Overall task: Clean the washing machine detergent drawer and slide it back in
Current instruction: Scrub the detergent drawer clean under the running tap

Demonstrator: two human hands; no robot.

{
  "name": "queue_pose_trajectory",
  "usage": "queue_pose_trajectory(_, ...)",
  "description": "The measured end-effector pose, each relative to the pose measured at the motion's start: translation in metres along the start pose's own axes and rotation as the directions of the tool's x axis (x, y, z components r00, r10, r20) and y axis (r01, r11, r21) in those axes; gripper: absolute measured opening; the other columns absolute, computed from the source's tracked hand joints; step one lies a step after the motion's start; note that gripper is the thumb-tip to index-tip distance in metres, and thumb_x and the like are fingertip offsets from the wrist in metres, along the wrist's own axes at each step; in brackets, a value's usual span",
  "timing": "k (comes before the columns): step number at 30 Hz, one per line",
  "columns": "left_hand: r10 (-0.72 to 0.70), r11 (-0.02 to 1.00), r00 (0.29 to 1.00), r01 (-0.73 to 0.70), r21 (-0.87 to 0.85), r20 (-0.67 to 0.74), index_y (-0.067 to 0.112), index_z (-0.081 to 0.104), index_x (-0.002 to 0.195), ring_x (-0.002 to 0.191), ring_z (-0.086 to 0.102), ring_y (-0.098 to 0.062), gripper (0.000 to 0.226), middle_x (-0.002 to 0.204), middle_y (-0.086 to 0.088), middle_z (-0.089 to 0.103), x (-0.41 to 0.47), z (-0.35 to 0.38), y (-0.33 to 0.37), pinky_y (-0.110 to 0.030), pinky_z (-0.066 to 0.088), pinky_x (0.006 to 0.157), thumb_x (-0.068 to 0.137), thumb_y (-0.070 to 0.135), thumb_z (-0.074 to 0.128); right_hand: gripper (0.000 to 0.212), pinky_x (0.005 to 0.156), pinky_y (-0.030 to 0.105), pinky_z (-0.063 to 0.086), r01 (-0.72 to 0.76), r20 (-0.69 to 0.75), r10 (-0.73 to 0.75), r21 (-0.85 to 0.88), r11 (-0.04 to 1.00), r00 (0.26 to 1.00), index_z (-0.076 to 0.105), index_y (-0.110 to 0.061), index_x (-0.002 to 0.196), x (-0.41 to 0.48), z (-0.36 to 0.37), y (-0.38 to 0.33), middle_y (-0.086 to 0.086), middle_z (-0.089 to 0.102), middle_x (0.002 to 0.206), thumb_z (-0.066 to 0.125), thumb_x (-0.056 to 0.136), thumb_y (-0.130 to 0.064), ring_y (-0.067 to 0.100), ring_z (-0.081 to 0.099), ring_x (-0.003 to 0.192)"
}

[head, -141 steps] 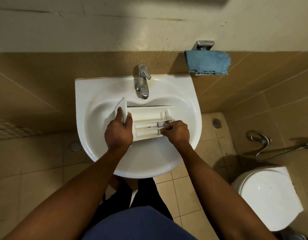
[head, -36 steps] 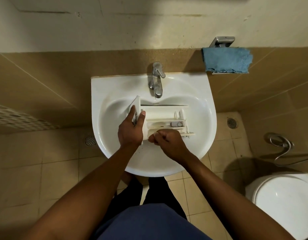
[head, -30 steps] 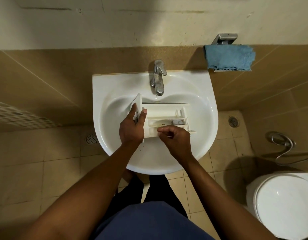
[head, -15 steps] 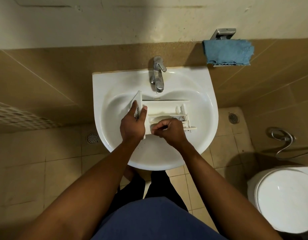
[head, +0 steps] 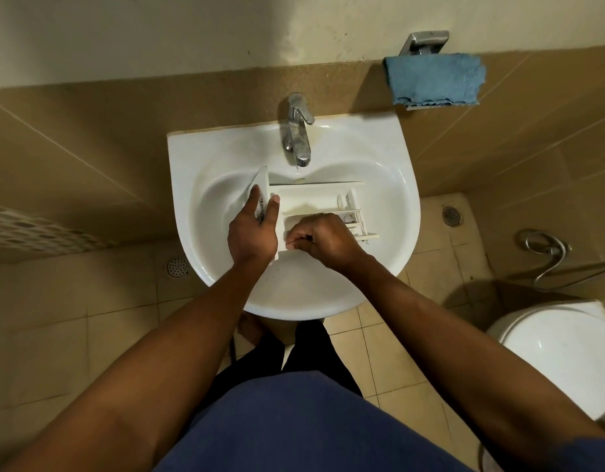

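Two floor drains are showing in the beige tiled floor, one sitting left of the one white sink, the other to its right. The sink is hanging on a tan tiled wall with pale plaster above. Two bare hands are working over the basin. The left hand is gripping the front panel of the single detergent drawer, its thumb on the inner face and its fingers clamped on the outer one. The drawer is lying inside the basin, panel end to the left, just below the one chrome tap. The right hand is hovering over the drawer's near compartment and hiding it, fingers curled and thumb pressed to forefinger. Whether they are pinching anything, I cannot tell. A few dark specks are lying in the basin beside the drawer. Further right, one blue cloth is hanging from a metal holder on the wall. Below it one coiled metal hose is trailing along the wall, and one white toilet is standing in the corner.
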State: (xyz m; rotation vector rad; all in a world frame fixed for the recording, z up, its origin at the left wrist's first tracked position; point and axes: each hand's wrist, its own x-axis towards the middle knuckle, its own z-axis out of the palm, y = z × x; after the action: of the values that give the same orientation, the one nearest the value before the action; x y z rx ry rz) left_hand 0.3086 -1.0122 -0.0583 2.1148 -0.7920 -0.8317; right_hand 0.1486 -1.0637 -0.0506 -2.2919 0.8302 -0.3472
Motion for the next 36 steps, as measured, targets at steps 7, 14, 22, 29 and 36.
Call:
queue_pose_trajectory(7, 0.025, 0.999, 1.000, -0.025, 0.025, -0.003, 0.026, 0.048, 0.153, 0.136, 0.055, -0.027, 0.065, 0.145, -0.006, 0.061, 0.002, 0.003, -0.002, -0.035, 0.040, 0.114, 0.099, 0.063, 0.050, 0.014, 0.068, 0.033, 0.054, 0.138, 0.032, -0.135, -0.136, 0.981, 0.990, 0.080, -0.016, 0.093, 0.003, -0.003, -0.005, 0.001, 0.077, 0.089, 0.071, 0.094, -0.026, 0.021, 0.070, 0.080)
queue_pose_trajectory(14, 0.016, 0.999, 1.000, -0.016, 0.031, -0.001, 0.030, 0.048, 0.152, 0.130, 0.059, -0.030, 0.068, 0.141, -0.008, 0.064, 0.008, 0.005, -0.009, -0.040, 0.046, 0.112, 0.096, 0.068, 0.048, 0.015, 0.070, 0.037, 0.054, 0.208, 0.070, -0.200, -0.146, 0.967, 0.977, 0.077, -0.015, 0.092, 0.001, -0.005, 0.014, 0.002, 0.074, 0.088, 0.067, 0.097, -0.024, 0.022, 0.067, 0.080)
queue_pose_trajectory(22, 0.018, 0.999, 1.000, -0.018, 0.027, -0.006, 0.029, 0.047, 0.153, 0.131, 0.058, -0.029, 0.067, 0.142, -0.007, 0.063, 0.006, 0.003, -0.005, -0.038, 0.044, 0.112, 0.098, 0.067, 0.049, 0.008, 0.071, 0.032, 0.058, 0.004, 0.050, -0.009, 0.106, 0.994, 0.999, 0.082, -0.017, 0.091, 0.006, -0.001, 0.013, -0.005, 0.077, 0.087, 0.082, 0.086, -0.023, 0.007, 0.069, 0.077)
queue_pose_trajectory(29, -0.002, 1.000, 1.000, 0.002, 0.007, -0.016, 0.032, 0.049, 0.152, 0.125, 0.063, -0.026, 0.067, 0.136, -0.005, 0.067, 0.004, 0.003, -0.007, -0.036, 0.048, 0.109, 0.096, 0.069, 0.050, 0.012, 0.078, 0.043, 0.063, -0.390, -0.031, 0.562, 0.688, 0.612, 0.827, 0.079, 0.000, 0.092, 0.036, -0.028, 0.027, 0.019, 0.077, 0.084, 0.077, 0.081, 0.005, 0.027, 0.072, 0.072)
queue_pose_trajectory(36, 0.013, 1.000, 0.999, -0.012, 0.019, -0.032, 0.030, 0.049, 0.152, 0.125, 0.062, -0.025, 0.063, 0.138, -0.005, 0.066, 0.002, 0.002, -0.002, -0.032, 0.045, 0.106, 0.098, 0.063, 0.052, 0.034, 0.087, 0.041, 0.062, -0.181, 0.319, 0.634, 0.944, -0.274, 0.704, 0.060, 0.018, 0.117, 0.105, -0.024, 0.015, 0.029, 0.070, 0.110, 0.039, 0.101, -0.003, 0.038, 0.073, 0.097)
